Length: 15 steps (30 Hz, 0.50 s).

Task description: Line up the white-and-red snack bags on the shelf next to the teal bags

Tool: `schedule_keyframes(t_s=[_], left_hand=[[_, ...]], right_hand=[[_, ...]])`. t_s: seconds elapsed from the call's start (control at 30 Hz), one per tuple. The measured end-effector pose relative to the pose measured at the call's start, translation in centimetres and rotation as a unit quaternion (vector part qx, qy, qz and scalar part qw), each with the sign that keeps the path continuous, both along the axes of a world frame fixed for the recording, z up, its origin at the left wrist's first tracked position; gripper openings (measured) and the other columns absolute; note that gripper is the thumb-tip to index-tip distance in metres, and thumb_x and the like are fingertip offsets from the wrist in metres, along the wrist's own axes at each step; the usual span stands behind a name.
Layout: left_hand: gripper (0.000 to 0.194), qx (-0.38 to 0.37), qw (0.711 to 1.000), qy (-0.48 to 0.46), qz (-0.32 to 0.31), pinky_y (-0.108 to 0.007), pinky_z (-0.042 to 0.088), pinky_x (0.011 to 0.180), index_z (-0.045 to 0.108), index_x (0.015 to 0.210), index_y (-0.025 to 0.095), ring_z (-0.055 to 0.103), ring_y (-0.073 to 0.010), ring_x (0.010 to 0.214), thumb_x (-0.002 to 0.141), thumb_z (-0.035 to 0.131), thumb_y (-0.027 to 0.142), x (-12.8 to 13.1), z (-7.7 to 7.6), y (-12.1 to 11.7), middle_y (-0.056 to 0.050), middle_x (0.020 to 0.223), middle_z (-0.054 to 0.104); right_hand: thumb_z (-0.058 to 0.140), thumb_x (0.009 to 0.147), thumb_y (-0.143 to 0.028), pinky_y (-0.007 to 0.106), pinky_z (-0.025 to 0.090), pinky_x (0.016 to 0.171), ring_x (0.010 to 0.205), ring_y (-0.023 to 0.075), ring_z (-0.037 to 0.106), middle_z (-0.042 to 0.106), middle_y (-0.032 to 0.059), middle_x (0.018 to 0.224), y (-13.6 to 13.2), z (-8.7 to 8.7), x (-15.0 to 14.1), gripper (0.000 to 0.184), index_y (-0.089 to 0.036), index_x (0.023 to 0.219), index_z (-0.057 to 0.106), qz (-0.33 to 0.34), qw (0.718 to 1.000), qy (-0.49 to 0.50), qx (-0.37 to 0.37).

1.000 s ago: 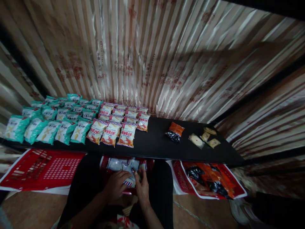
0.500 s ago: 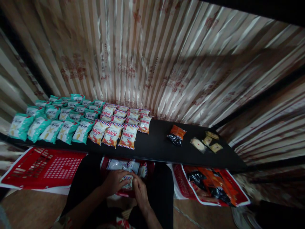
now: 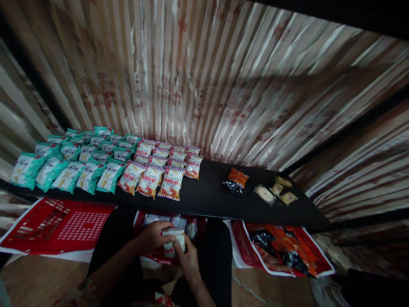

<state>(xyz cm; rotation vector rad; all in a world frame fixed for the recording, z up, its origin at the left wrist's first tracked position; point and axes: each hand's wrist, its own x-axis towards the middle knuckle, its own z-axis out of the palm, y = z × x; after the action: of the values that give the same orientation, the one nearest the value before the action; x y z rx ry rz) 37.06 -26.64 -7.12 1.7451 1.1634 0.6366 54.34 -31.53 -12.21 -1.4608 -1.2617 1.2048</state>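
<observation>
Between my two hands, just above the red basket [image 3: 138, 222] at my knees, is a small snack bag [image 3: 174, 246] with a striped edge. My left hand [image 3: 156, 235] grips its left side, and my right hand [image 3: 189, 258] holds its right side with the thumb on the front. More snack bags [image 3: 191, 229] lie in that basket, partly hidden by my hands. On the black shelf [image 3: 204, 198] ahead stand rows of white-and-orange snack bags [image 3: 171, 183] with striped edges.
Teal snack bags [image 3: 67, 177] fill the shelf's left end. Farther right lie an orange-and-black packet [image 3: 236, 181], a round white item in clear wrap [image 3: 265, 194] and small yellowish packets [image 3: 288, 198]. Red baskets stand left [image 3: 83, 219] and right [image 3: 329, 268], the right one holding orange-and-black packets [image 3: 287, 245].
The snack bag has come up slightly out of the basket area and turned so more of its face shows. Both hands have shifted with it, the right thumb now across its front.
</observation>
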Motion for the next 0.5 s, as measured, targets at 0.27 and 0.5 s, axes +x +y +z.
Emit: schedule_keyframes(t_s=[0.27,0.5], left_hand=[[0.038,-0.064,0.996,-0.060,0.011,-0.029,0.046,0.080,0.065,0.101,0.018,0.062,-0.0217,0.089,0.069,0.062,0.038,0.4,-1.0,0.3,-0.005,0.095,0.069],[0.044,-0.147,0.968,-0.182,0.086,-0.030,0.049,0.076,0.063,0.103,0.015,0.063,-0.0228,0.088,0.065,0.065,0.036,0.8,-2.0,0.2,-0.009,0.101,0.068]], right_hand=[[0.062,0.070,-0.053,0.026,0.050,0.066,0.074,0.0217,0.063,0.071,0.0051,0.082,0.0,-0.1,0.2,0.045,-0.016,0.095,0.067,-0.028,0.998,0.050,-0.016],[0.062,0.067,-0.056,0.027,0.051,0.066,0.073,0.0223,0.063,0.071,0.0069,0.081,0.2,0.4,0.0,0.051,-0.013,0.093,0.068,-0.072,0.993,0.087,-0.038]])
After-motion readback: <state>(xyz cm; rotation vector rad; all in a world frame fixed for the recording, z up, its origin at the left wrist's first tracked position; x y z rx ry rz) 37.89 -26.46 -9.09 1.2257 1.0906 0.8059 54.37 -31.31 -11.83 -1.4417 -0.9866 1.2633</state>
